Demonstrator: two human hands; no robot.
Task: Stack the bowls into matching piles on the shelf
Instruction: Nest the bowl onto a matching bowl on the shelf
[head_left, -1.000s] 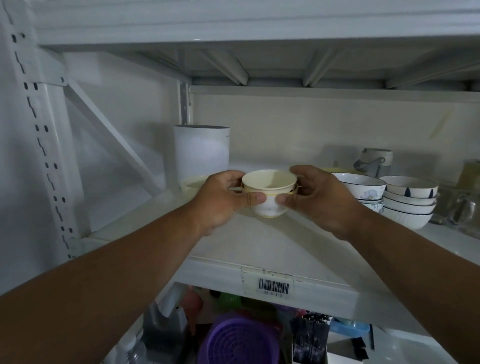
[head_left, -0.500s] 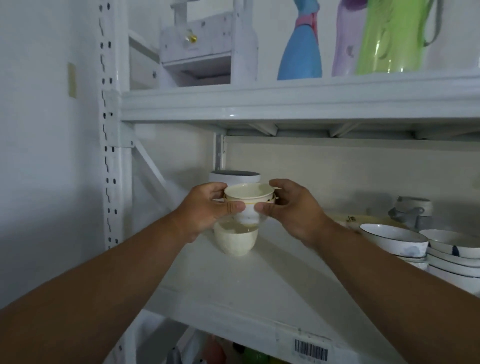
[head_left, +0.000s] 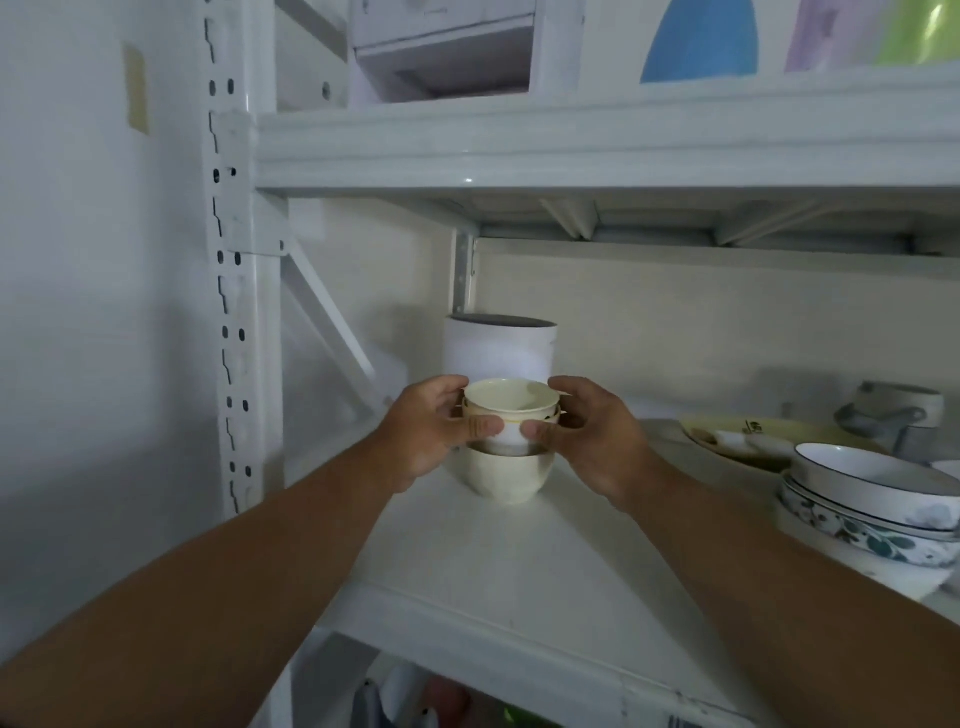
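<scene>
Your left hand (head_left: 436, 434) and right hand (head_left: 587, 431) grip a pair of small nested cream bowls (head_left: 511, 410) from either side, fingers and thumbs curled around the walls just under the rims, thumbs nearly meeting at the front. The pair sits low in the mouth of a larger cream bowl (head_left: 501, 475) that stands on the white shelf (head_left: 519, 561), just in front of a tall white cylinder (head_left: 500, 351). Whether the small bowls already rest on the larger one or hang just above its floor cannot be told from this angle.

The step in hand looks like setting down the cream pile at the left end of the shelf. The next move probably calls for easing the pair straight down until it seats level, then opening both hands outward together so neither drags the pile sideways or tips it against the cylinder.

Well apart to the right, a pile of blue-patterned bowls (head_left: 872, 506) stands at the frame's edge, with a yellow plate (head_left: 758, 436) and a grey-handled cup (head_left: 893, 418) behind it. These likely remain to be sorted.
</scene>
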